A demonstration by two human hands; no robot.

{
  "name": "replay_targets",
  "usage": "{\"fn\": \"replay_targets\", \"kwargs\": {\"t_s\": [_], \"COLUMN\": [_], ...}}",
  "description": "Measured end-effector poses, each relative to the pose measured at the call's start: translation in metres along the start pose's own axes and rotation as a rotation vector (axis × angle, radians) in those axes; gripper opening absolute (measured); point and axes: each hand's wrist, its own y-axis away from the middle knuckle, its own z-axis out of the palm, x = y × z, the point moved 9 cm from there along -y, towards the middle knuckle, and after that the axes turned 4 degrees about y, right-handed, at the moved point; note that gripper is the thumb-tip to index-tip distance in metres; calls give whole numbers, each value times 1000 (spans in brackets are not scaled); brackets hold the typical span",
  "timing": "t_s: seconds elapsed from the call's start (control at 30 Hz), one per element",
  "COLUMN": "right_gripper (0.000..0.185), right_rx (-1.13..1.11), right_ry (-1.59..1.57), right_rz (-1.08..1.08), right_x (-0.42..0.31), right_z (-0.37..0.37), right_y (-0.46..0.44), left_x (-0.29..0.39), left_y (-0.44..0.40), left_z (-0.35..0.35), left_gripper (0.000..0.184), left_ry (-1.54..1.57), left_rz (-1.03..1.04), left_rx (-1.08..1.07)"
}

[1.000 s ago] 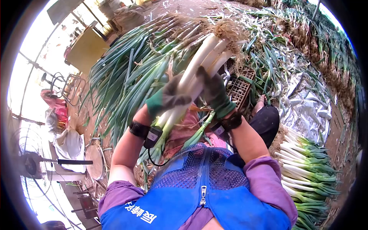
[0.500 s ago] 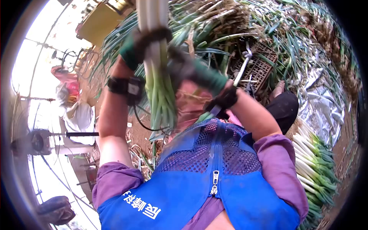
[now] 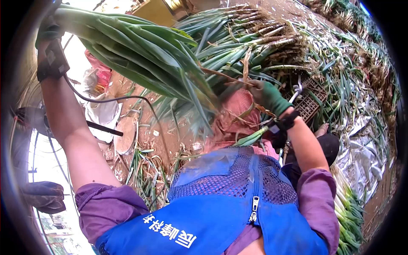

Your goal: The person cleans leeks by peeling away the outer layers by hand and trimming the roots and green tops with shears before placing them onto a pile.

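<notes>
"leeks (image 3: 131,51), a thick leafy bunch up on the left. what's got them?"

"the left hand (image 3: 49,30), closed around one end, though it's dim at the edge of view. their leaves sweep right, tips blurred, above the pink cloth (image 3: 236,114) on the lap."

"and the right hand (image 3: 270,97)?"

"fingers bent, right at a dry brown leaf (image 3: 223,75). i can't tell if it's pinched."

"anything in the way?"

"a black cable (image 3: 121,98) loops from the left wrist, below the leaves. the bunch also hides part of the heap of stalks (image 3: 263,38) behind."

"and off to the right?"

"a brown crate (image 3: 310,100) crowded by loose greens, a silvery rod (image 3: 296,89) beside it. farther over, a crumpled silver sheet (image 3: 361,157), with pale-stemmed stalks (image 3: 348,208) lying at lower right."
</notes>
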Motion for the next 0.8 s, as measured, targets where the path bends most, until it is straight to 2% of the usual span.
{"fn": "replay_targets", "kwargs": {"t_s": [0.07, 0.1, 0.13, 0.2, 0.27, 0.33, 0.4, 0.47, 0.53, 0.6, 0.63, 0.77, 0.8], "right_gripper": [24, 28, 35, 41, 51, 53, 51, 49, 45, 39, 31, 26, 28], "right_rx": [110, 30, -5, 266, 292, 317, 49, -219, -766, -1073, -939, -266, -167], "right_ry": [159, 139, 305, 433, 216, 156, -253, -188, -386, -417, -412, -451, -573], "right_rz": [34, 340, 410, 5, -212, -360, -297, -578, -477, -513, -484, -419, -322], "right_x": [17, 36, 24, -3, -64, -140, -181, -232, -261, -267, -264, -194, -175], "right_z": [-44, -65, -88, -104, -104, -100, -72, -23, 33, 65, 51, -20, -30], "right_y": [8, 15, 19, 13, -3, -13, -23, 4, 66, 113, 108, 28, 13], "left_x": [12, 27, 36, 43, 28, 34, 80, 123, 154, 175, 181, 211, 223], "left_y": [11, 16, 14, -3, -34, -62, -80, -90, -97, -98, -96, -85, -84], "left_z": [-20, -18, -16, -14, -7, 15, 68, 110, 139, 155, 161, 194, 197], "left_gripper": [89, 86, 79, 62, 45, 37, 32, 28, 25, 23, 23, 20, 20], "left_ry": [-143, -211, -376, -803, -1320, -1787, -2098, -2299, -2428, -2522, -2572, -2890, -2831], "left_rz": [-66, -60, -40, 13, 81, 84, 3, -50, -73, -80, -78, -64, -185], "left_rx": [81, 99, 124, 189, 264, 321, 338, 346, 358, 361, 351, 294, 325]}}
